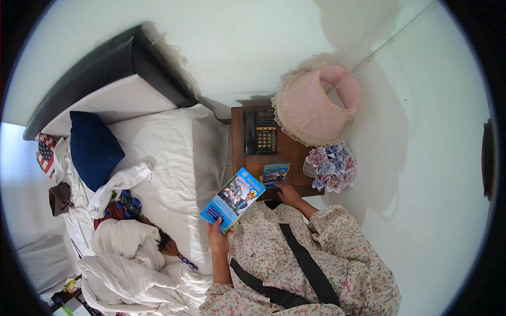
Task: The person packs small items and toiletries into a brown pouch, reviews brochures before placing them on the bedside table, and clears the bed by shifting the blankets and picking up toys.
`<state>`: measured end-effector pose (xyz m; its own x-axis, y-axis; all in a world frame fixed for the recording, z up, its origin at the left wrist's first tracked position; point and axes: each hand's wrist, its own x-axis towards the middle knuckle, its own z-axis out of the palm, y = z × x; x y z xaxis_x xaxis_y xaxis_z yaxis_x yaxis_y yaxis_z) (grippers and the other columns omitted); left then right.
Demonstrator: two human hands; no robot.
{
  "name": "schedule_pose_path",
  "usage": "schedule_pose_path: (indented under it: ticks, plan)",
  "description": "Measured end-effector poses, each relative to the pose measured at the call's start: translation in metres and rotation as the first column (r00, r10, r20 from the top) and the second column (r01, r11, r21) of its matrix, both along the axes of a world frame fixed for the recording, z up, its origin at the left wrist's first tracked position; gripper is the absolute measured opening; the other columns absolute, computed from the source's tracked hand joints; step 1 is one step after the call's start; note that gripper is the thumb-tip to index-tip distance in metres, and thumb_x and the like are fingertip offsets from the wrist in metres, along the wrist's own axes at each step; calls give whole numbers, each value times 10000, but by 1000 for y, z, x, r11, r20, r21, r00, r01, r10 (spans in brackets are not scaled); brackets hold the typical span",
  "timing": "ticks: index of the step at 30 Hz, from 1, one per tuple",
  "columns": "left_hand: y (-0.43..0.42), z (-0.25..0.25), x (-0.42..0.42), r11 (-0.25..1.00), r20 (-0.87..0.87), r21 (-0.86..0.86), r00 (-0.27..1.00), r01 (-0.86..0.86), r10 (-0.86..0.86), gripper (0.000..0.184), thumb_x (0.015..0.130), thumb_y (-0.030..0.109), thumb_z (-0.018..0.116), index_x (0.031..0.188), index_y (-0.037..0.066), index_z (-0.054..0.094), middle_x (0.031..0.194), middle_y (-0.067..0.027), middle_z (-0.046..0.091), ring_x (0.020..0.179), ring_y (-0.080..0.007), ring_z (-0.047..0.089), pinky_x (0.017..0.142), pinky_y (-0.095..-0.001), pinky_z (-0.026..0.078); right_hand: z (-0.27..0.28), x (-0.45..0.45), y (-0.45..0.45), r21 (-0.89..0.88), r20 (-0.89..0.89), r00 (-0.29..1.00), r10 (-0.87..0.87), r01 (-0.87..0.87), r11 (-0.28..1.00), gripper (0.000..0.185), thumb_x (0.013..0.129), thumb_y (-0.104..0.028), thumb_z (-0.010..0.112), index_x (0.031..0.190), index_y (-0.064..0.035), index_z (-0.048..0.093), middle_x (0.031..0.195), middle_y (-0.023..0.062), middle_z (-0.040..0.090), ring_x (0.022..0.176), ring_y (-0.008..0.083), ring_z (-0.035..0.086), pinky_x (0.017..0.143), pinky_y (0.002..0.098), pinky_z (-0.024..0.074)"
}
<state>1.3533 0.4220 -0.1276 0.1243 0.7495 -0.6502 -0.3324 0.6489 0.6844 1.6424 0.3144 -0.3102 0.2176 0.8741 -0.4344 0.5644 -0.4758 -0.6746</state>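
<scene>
One blue booklet (233, 199) is grasped by the left hand (217, 238) (cover showing); the right hand (288, 194) touches a second booklet (275, 174) at the nightstand (294, 156), whether gripping I cannot tell.

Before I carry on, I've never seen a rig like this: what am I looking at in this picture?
There is no machine here: it is a person's two bare hands, seen by one camera worn on the head, looking forward and down. The flowered clothing at the bottom is the wearer's own. The left hand holds a blue booklet. The right hand is at the lower edge of a second booklet on the brown table; I can't tell whether it grips it. Also there are a dark telephone, a pink lampshade and flowers. To the left is a bed.
</scene>
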Motion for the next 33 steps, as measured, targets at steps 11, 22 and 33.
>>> schedule_pose_path:
  ticks: [11, 22, 33]
  plan:
    - [11, 1, 30, 997, 172, 34, 982, 67, -72, 350, 882, 6, 581, 1209, 115, 518, 1118, -24, 612, 1033, -172, 593, 940, -346, 463, 13, 1, -38, 197, -28, 999, -34, 39, 980, 507, 843, -177, 659, 1307, -29, 519, 1274, 189, 558, 1203, 333, 520, 1014, 418, 423]
    - [1, -25, 96, 943, 277, 112, 902, 313, -332, 373, 908, -18, 578, 1256, 80, 486, 1164, -61, 586, 1112, -206, 564, 984, -396, 447, 192, -8, -5, -99, -853, 395, -342, 521, 848, 376, 950, -321, 594, 1132, 7, 568, 954, 120, 656, 770, 157, 649, 601, 269, 503]
    - [31, -51, 140, 400, -484, 486, 621, 777, -616, 288, 893, 17, 565, 1180, 12, 543, 1073, -161, 598, 969, -267, 596, 846, -340, 475, 145, 29, 1, 382, -263, 855, -446, 517, 766, 203, 942, -147, 597, 938, 55, 574, 775, 140, 661, 703, 232, 658, 659, 357, 504]
